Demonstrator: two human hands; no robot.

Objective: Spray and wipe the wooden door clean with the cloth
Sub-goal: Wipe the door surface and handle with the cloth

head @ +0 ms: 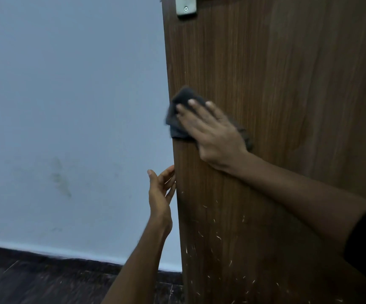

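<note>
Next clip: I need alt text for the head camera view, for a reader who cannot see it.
A right hand presses a dark grey cloth flat against a brown wooden door near its left edge, while the left hand touches that edge lower down. Pale scratch marks speckle the door's lower part; a pale blue wall stands left.

You are standing in a plain indoor room, likely a home. A brown wood-grain door (276, 106) with a metal latch plate (186, 7) fills the right. On the left, a scuffed pale blue wall (68, 106) meets a white skirting strip (68, 253) above a dark floor (35, 281).
</note>
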